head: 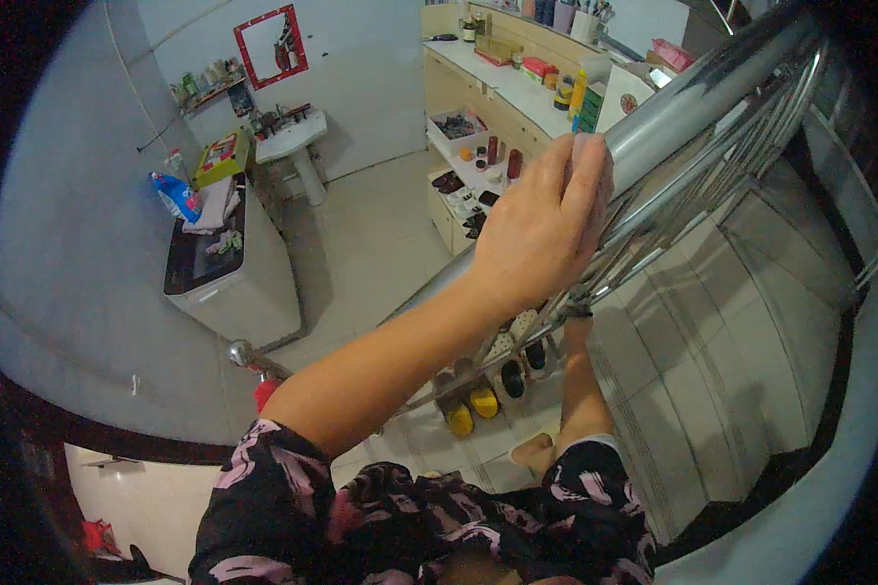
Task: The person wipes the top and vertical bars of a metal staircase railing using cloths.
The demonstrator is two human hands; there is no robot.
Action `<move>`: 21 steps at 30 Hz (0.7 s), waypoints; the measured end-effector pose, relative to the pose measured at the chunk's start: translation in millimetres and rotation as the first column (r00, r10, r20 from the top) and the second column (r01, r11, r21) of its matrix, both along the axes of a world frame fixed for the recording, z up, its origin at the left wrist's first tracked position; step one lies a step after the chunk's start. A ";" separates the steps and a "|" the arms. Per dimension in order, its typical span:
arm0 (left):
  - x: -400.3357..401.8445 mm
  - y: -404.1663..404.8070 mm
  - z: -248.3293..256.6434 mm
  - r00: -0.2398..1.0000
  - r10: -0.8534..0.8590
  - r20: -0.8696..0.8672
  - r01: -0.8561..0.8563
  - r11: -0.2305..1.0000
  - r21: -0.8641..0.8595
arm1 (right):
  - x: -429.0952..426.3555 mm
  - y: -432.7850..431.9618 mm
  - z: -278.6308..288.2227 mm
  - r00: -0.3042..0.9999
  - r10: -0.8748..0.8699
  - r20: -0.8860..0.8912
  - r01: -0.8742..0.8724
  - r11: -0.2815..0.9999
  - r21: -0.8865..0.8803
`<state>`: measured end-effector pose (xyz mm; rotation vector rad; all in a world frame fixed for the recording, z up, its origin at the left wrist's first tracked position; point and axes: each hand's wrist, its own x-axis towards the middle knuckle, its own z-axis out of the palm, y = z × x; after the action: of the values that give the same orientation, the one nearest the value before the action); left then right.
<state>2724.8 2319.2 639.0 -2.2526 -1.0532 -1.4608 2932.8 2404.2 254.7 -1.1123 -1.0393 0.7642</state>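
Observation:
My left hand (pixel 541 219) reaches across the middle of the view and rests on a thick polished metal handrail (pixel 688 102), its fingers curled over the tube. Under the rail run thin metal balusters (pixel 666 212). Lower down, my right forearm (pixel 584 387) stretches up from the patterned sleeve, with a dark band at the wrist. The right hand is mostly hidden among the thin bars at the wrist's far end, so its grip cannot be made out.
Tiled stairs (pixel 644 351) curve at the right. Shoes (pixel 512 376) and yellow-soled slippers (pixel 459 418) stand under the rail. Beyond are a shelf counter (pixel 512 88) with bottles, a white pedestal sink (pixel 293 139) and a white chest-like appliance (pixel 241 307). A round metal rail knob (pixel 241 352) is at left.

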 end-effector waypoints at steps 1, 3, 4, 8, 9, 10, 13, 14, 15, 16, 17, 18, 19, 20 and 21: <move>1.3 -0.6 1.0 1.000 -0.014 0.009 0.014 1.000 0.002 | 3.9 -0.9 8.7 1.000 0.005 -0.010 -0.005 0.999 0.040; 4.4 -2.3 4.1 1.000 -0.014 0.014 0.014 1.000 -0.024 | 17.0 4.7 32.2 1.000 0.008 -0.028 -0.004 0.989 0.146; 7.1 -2.3 3.4 1.000 -0.008 0.017 0.008 0.999 -0.051 | 27.2 6.9 44.1 0.999 0.001 -0.033 0.006 0.982 0.189; 5.5 3.9 -4.0 0.999 0.037 0.001 -0.037 0.998 -0.055 | 55.3 9.4 114.9 0.996 -0.027 0.080 0.010 0.978 0.206; 6.1 4.4 -3.9 1.000 0.015 0.007 -0.014 0.997 -0.074 | 61.7 3.9 130.1 0.995 -0.048 0.087 0.031 0.982 0.189; 5.0 5.1 -2.4 1.000 0.022 -0.007 -0.022 0.996 -0.083 | 62.6 1.0 143.3 0.990 0.113 -0.089 -0.095 0.979 0.183; 7.2 -4.1 -0.8 1.000 0.008 0.018 -0.008 1.000 -0.019 | 37.9 -17.7 165.9 0.966 0.260 -0.003 -0.255 0.948 0.190; 5.4 -2.0 -1.5 1.000 0.015 0.022 -0.015 1.000 0.002 | 18.4 -25.2 175.4 0.955 0.199 0.220 -0.247 0.944 0.219; 2.3 1.5 -1.5 0.999 0.028 0.023 -0.029 0.999 0.026 | -2.7 -32.9 185.9 0.906 0.112 0.408 -0.236 0.934 0.267; 2.6 5.3 -1.1 1.000 0.016 0.020 -0.018 0.998 0.061 | -11.3 -34.5 189.5 0.903 0.195 0.382 -0.285 0.939 0.194; 3.9 7.1 -2.5 1.000 0.016 0.017 -0.017 0.998 0.061 | -19.8 -35.0 193.5 0.895 0.278 0.348 -0.338 0.933 0.123; 7.6 5.3 -2.9 1.000 0.001 0.024 -0.003 0.998 0.065 | -20.6 -33.5 188.7 0.899 0.275 0.340 -0.331 0.936 0.119; 10.4 4.5 -2.9 0.999 -0.011 0.031 0.009 0.998 0.070 | -21.3 -29.9 185.0 0.913 0.384 -0.141 -0.368 0.922 0.123; 12.6 5.2 -1.8 1.000 -0.013 0.024 0.011 0.998 0.063 | -22.5 -26.9 180.6 0.702 0.403 -0.587 -0.397 0.906 0.148; 9.6 5.0 0.2 0.998 -0.033 0.053 0.028 0.996 0.086 | -33.2 -26.9 176.7 0.687 0.407 -0.602 -0.407 0.902 0.146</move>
<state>2734.4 2324.3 639.2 -2.1906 -0.9567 -1.5572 2899.6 2377.3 431.4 -0.5356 -0.7055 1.3846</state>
